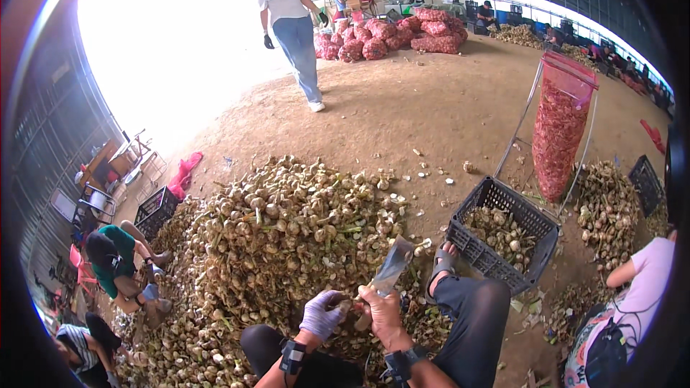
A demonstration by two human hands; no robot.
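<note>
My left hand (321, 314), in a pale purple glove, grips a garlic bulb (344, 307) by its stalk just above my knees. My bare right hand (379, 311) is closed on the handle of a broad knife (392, 267), whose blade points up and to the right, next to the bulb. Directly ahead of both hands rises a big heap of garlic bulbs with stalks (273, 230). My right foot in a sandal (440, 262) rests on the dirt beside a black plastic crate (474, 208) holding trimmed garlic.
A red mesh sack (559, 129) hangs filled in a metal frame behind the crate. A person (293, 25) walks across the dirt floor at the back. Seated people work at the left (115, 262) and right (640, 287). Filled red sacks (402, 36) pile far back.
</note>
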